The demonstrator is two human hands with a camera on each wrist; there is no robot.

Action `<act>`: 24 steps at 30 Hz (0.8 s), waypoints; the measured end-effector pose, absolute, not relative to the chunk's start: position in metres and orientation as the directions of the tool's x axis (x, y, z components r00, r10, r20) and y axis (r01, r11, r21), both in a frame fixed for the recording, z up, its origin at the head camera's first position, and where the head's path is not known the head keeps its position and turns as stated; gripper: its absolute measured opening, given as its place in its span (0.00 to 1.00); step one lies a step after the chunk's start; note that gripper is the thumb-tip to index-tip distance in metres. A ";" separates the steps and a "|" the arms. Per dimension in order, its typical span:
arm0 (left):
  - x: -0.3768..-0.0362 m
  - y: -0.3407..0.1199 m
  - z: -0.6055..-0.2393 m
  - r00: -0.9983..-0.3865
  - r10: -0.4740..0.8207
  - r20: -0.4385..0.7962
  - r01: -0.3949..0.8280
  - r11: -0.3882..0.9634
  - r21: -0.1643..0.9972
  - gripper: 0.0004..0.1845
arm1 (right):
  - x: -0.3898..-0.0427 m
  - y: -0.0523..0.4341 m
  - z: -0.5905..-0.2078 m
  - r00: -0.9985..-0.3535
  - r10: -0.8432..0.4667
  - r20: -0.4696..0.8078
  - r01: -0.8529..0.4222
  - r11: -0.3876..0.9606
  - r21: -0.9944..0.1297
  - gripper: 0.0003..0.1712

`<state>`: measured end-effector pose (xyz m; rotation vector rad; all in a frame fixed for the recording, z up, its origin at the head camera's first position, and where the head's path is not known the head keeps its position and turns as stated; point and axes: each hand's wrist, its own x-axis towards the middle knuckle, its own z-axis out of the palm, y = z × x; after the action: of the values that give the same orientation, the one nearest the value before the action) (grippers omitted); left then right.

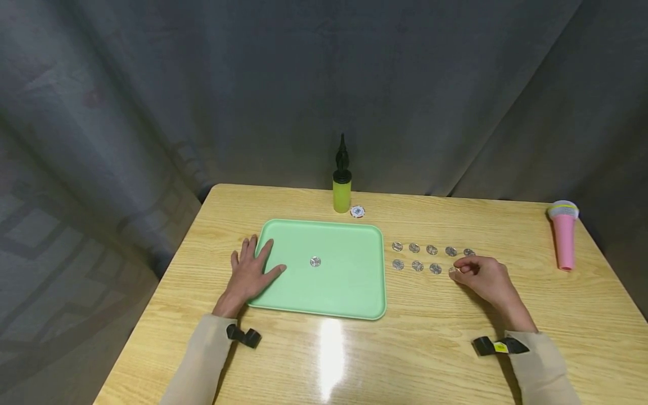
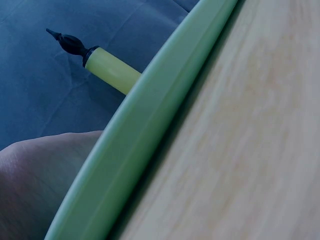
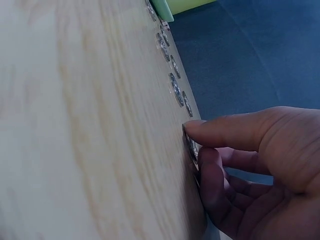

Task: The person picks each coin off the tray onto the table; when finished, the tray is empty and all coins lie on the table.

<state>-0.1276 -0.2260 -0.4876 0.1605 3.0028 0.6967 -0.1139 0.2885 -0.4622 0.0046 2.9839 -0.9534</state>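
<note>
My left hand (image 1: 248,275) rests with spread fingers on the left side of a green tray (image 1: 344,292); its thumb lies on the tray's floor. One silver coin (image 1: 315,261) lies near the tray's middle. Right of the tray, several silver coins are laid out in two rows, a far row (image 1: 431,250) and a near row (image 1: 417,265). At the right end of the near row, my right hand (image 1: 486,278) pinches a coin (image 3: 191,144) between thumb and fingers, at the tabletop. In the left wrist view the tray's rim (image 2: 135,125) hides most of the left hand.
Behind the tray stands a yellow-green hand pump (image 1: 342,194) with a black nozzle, beside a white and red poker chip (image 1: 357,211). A pink toy microphone (image 1: 563,239) lies at the wooden table's (image 1: 405,360) right side. Dark grey curtains (image 1: 324,84) hang behind.
</note>
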 end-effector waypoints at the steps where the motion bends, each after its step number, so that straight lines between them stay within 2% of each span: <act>1: -0.128 -0.226 -0.488 -0.993 0.113 -0.028 0.089 0.893 0.440 0.44 | -0.114 0.288 -0.462 -1.000 0.001 -0.008 0.005 0.816 -0.578 0.16; 14: -0.127 -0.225 -0.486 -0.993 0.112 -0.041 0.082 0.892 0.444 0.44 | -0.115 0.284 -0.451 -0.999 -0.006 0.053 -0.037 0.795 -0.605 0.11; 24: -0.126 -0.224 -0.485 -0.993 0.112 -0.043 0.081 0.887 0.454 0.44 | -0.120 0.268 -0.435 -1.000 -0.027 0.016 -0.031 0.731 -0.681 0.14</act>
<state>-0.1265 -0.2243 -0.4846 0.1525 2.9860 0.7136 -0.1201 0.2677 -0.4348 -0.0489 2.9272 -1.1523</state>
